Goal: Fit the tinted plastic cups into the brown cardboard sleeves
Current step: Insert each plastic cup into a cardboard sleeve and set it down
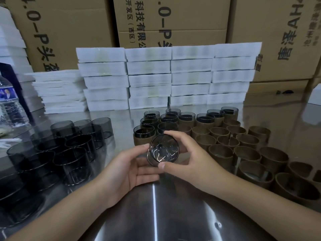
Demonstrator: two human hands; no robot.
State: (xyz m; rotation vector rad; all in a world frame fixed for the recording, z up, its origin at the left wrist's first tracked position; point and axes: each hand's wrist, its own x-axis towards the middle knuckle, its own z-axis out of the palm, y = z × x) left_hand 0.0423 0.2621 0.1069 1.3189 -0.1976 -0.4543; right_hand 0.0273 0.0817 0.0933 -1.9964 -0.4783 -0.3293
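Observation:
Both hands hold one tinted plastic cup (163, 150) above the steel table, tilted with its round end facing me. My left hand (126, 171) cups it from below and from the left. My right hand (187, 157) grips its rim, fingers over the top and thumb under it. Several bare tinted cups (69, 146) stand in a group on the left. Empty brown cardboard sleeves (246, 153) crowd the right side. Behind the held cup stand several sleeves with cups in them (166, 120).
White foam trays (166, 75) are stacked in rows at the back of the steel table (173, 214), with large cardboard boxes (173, 20) behind. A water bottle (8, 103) stands at the far left.

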